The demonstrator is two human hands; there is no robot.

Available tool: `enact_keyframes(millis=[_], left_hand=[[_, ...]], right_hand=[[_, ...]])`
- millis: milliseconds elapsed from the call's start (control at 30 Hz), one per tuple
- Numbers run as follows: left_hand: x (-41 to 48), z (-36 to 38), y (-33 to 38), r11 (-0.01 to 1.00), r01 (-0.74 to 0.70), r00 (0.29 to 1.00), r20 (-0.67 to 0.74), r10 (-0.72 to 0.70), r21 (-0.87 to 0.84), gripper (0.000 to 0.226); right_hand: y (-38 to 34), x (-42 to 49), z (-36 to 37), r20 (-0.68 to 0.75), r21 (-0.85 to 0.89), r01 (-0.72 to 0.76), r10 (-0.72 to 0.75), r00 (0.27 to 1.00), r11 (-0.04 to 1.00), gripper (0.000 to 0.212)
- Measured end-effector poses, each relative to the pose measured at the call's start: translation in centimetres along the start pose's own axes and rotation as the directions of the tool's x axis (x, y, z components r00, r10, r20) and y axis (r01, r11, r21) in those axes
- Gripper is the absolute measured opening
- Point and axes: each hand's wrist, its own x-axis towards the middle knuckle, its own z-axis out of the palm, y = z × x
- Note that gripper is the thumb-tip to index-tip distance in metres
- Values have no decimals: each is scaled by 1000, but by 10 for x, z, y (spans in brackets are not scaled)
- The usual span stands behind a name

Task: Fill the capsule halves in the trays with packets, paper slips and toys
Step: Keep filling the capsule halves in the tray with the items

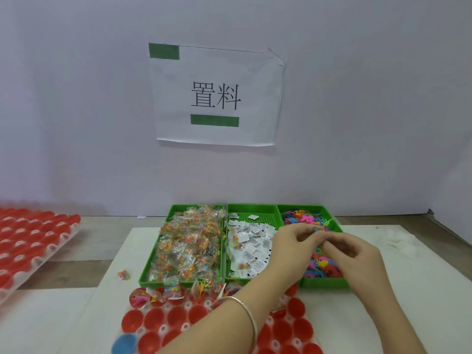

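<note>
Three green bins stand side by side: clear packets of coloured beads (189, 249) on the left, white paper slips (251, 247) in the middle, small coloured plastic toys (305, 217) on the right. In front lies a clear tray of red capsule halves (155, 319); its back row holds packets, slips and toys, the nearer ones look empty. A blue half (124, 343) sits at its left corner. My left hand (293, 241) and my right hand (355, 256) meet over the toy bin, fingertips pinched together on a small toy piece (316, 229).
A second tray of red capsule halves (30, 241) lies at the far left on the wooden table. One loose bead packet (124, 275) rests on the white mat left of the bins. A paper sign (217, 95) hangs on the wall behind.
</note>
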Motion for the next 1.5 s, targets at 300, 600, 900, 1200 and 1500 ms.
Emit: enact_keyframes(millis=[300,600,900,1200,1500], left_hand=[[0,-66,10,935,135,990,-74,-117,329,23],[10,-79,-13,259,-40,939,125,-321,965,13],[9,-97,-14,472,-5,993,59,-99,882,18],[4,-107,-6,864,163,982,-167,-93,476,25],[-28,-90,11,850,337,923,-35,-383,-404,10]], right_hand=[[-17,-7,9,-114,303,64,-31,993,951,12],[-22,-7,-4,-200,398,182,-109,974,899,34],[-23,-10,14,-81,354,77,-51,995,932,16],[-16,-9,23,13,353,-51,50,999,934,17],[-22,-17,37,120,408,-111,67,990,906,11]])
